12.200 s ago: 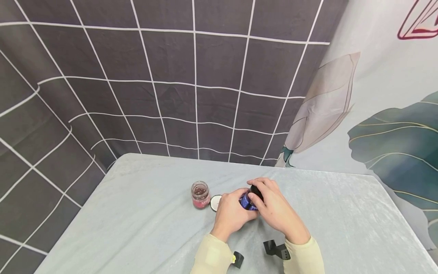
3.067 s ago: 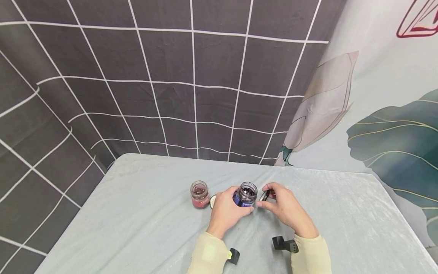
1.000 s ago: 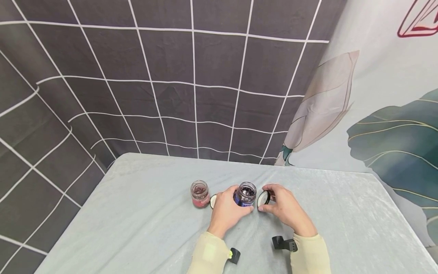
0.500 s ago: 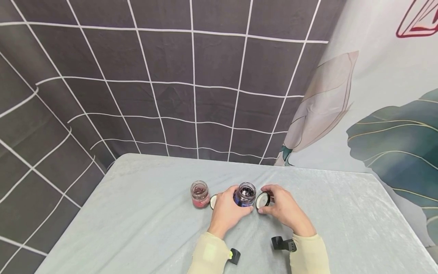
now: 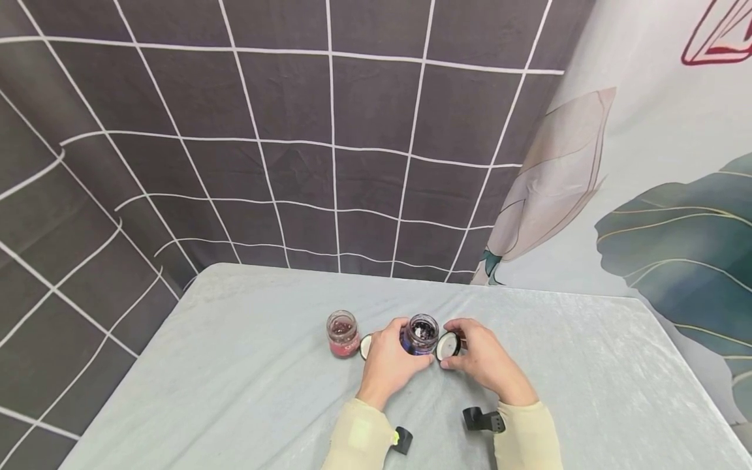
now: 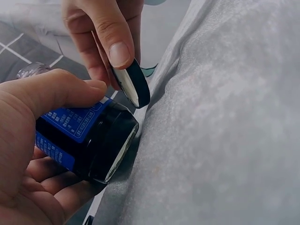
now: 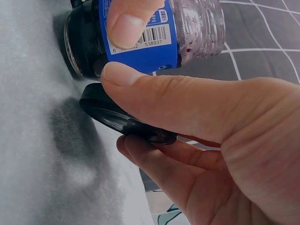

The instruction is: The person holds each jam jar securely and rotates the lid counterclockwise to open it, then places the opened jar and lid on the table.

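Note:
My left hand (image 5: 388, 362) grips a glass jam jar (image 5: 422, 334) with a blue label and dark contents. Its mouth is uncovered, and a barcode shows on the label in the right wrist view. Just right of the jar, my right hand (image 5: 484, 359) pinches a black lid (image 5: 448, 347) by its edge, tilted, with the white inner side facing the jar. In the left wrist view the thumb presses the jar's label (image 6: 77, 123), and the lid (image 6: 133, 84) hangs close beside the jar's base. The lid and the jar look very near each other; whether they touch I cannot tell.
Left of my left hand stands an uncovered jar (image 5: 343, 334) with a red label. A second lid (image 5: 366, 346), white side up, lies beside it, partly hidden by my left hand. Pale grey cloth (image 5: 247, 378) covers the table, and a dark grid curtain (image 5: 282, 176) hangs behind.
The black lid has come off the blue-labelled jar since the oldest frame. Over the last second my right hand has drifted slightly left with the lid, whose white inside has turned more into view.

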`<state>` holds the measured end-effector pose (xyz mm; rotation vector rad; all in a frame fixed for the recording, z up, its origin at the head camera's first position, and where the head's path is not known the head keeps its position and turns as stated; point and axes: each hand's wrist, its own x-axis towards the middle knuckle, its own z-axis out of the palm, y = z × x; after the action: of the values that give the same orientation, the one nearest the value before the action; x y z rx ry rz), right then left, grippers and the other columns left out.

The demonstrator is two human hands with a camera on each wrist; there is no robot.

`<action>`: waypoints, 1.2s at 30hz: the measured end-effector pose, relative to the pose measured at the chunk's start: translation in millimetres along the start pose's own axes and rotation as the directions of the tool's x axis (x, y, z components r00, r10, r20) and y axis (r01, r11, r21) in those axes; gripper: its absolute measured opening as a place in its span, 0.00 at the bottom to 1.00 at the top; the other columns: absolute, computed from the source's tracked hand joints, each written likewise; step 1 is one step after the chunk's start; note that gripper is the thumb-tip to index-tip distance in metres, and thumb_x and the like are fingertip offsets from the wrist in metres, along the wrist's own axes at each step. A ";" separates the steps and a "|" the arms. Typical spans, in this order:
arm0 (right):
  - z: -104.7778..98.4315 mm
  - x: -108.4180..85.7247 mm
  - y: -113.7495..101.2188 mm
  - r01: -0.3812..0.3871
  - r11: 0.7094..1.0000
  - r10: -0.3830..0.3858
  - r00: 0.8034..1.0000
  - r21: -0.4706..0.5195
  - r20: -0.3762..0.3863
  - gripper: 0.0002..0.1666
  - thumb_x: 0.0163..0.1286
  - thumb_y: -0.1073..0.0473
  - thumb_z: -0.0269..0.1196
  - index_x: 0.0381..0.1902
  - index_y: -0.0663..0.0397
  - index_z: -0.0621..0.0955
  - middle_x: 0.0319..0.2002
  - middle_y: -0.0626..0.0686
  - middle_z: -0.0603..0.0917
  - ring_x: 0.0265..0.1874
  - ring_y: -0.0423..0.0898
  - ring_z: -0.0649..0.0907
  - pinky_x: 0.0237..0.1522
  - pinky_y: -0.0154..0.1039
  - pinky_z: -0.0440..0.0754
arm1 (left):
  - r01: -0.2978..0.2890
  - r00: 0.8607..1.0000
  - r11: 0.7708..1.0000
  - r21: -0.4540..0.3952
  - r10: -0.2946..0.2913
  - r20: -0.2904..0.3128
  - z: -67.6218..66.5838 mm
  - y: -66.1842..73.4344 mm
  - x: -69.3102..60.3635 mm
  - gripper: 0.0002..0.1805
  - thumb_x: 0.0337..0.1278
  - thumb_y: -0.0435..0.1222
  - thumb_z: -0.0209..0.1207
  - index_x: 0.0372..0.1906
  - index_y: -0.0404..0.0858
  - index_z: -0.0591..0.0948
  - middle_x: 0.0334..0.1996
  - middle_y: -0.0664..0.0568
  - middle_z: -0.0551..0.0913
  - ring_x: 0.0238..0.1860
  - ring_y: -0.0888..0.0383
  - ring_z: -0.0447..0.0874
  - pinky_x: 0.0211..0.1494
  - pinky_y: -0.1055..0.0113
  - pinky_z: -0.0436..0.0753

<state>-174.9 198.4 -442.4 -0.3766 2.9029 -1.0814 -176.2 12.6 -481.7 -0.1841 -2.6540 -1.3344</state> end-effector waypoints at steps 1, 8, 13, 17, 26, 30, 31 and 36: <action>0.3 0.0 0.2 -0.001 1.000 0.001 1.000 0.000 0.000 0.35 0.45 0.65 0.81 0.51 0.68 0.80 0.47 0.61 0.83 0.45 0.57 0.85 0.51 0.53 0.81 | -0.002 1.000 1.000 0.001 0.002 -0.002 0.1 -0.2 -0.1 0.34 0.32 0.44 0.80 0.53 0.42 0.82 0.41 0.53 0.88 0.43 0.55 0.86 0.49 0.59 0.81; 2.7 0.5 2.5 -0.007 1.000 0.007 1.000 -0.015 0.007 0.34 0.45 0.64 0.81 0.51 0.66 0.80 0.47 0.60 0.83 0.45 0.56 0.84 0.51 0.53 0.80 | 0.001 1.000 1.000 0.007 -0.002 0.004 -0.3 -0.4 -0.5 0.34 0.33 0.44 0.80 0.53 0.42 0.82 0.42 0.53 0.88 0.44 0.55 0.86 0.49 0.59 0.81; 3.9 0.6 3.5 -0.008 1.000 0.008 1.000 -0.011 0.007 0.34 0.45 0.65 0.81 0.51 0.67 0.80 0.47 0.60 0.83 0.45 0.56 0.84 0.51 0.53 0.80 | 0.007 1.000 1.000 0.008 -0.007 0.012 -0.3 -0.2 -0.5 0.35 0.34 0.45 0.80 0.54 0.42 0.81 0.42 0.53 0.88 0.44 0.56 0.86 0.49 0.59 0.81; 4.3 1.1 3.9 -0.008 1.000 0.008 1.000 -0.018 0.007 0.34 0.45 0.65 0.81 0.51 0.67 0.80 0.47 0.60 0.83 0.45 0.56 0.84 0.50 0.53 0.80 | 0.010 1.000 1.000 -0.002 -0.010 0.016 0.3 -0.4 0.0 0.35 0.33 0.44 0.80 0.53 0.42 0.81 0.41 0.53 0.88 0.44 0.56 0.86 0.49 0.59 0.81; 4.9 2.0 6.1 -0.001 0.999 0.001 1.000 -0.039 0.004 0.33 0.45 0.64 0.81 0.50 0.67 0.81 0.46 0.59 0.83 0.43 0.53 0.83 0.49 0.52 0.79 | 0.013 1.000 1.000 -0.010 -0.013 0.021 1.0 -1.2 -0.3 0.35 0.33 0.44 0.80 0.53 0.41 0.81 0.42 0.52 0.88 0.45 0.55 0.86 0.51 0.58 0.81; 4.6 2.1 6.7 0.005 0.999 -0.005 1.000 -0.046 0.005 0.34 0.45 0.64 0.81 0.50 0.67 0.81 0.46 0.60 0.83 0.43 0.53 0.82 0.49 0.52 0.79 | 0.014 1.000 1.000 -0.009 -0.014 0.023 0.4 -0.8 -0.4 0.35 0.33 0.44 0.80 0.53 0.41 0.81 0.42 0.52 0.88 0.45 0.55 0.86 0.51 0.58 0.81; 4.4 2.1 6.8 0.008 0.999 -0.008 1.000 -0.048 0.008 0.34 0.45 0.64 0.81 0.51 0.68 0.81 0.46 0.60 0.83 0.43 0.53 0.82 0.50 0.52 0.79 | 0.013 1.000 1.000 -0.009 -0.013 0.023 0.3 -0.8 -0.5 0.35 0.33 0.44 0.80 0.53 0.41 0.81 0.42 0.52 0.88 0.45 0.55 0.86 0.51 0.58 0.81; 3.3 1.4 6.7 0.011 0.998 -0.010 1.000 -0.057 0.019 0.36 0.46 0.64 0.81 0.52 0.70 0.80 0.47 0.61 0.83 0.44 0.53 0.82 0.51 0.53 0.79 | 0.005 1.000 1.000 -0.014 -0.005 0.025 0.5 -1.0 -0.8 0.35 0.33 0.44 0.80 0.53 0.41 0.81 0.42 0.52 0.88 0.44 0.55 0.86 0.50 0.58 0.81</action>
<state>-177.4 200.9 -449.2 -0.4020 2.9235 -0.9922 -175.6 12.4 -482.9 -0.1972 -2.6680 -1.3618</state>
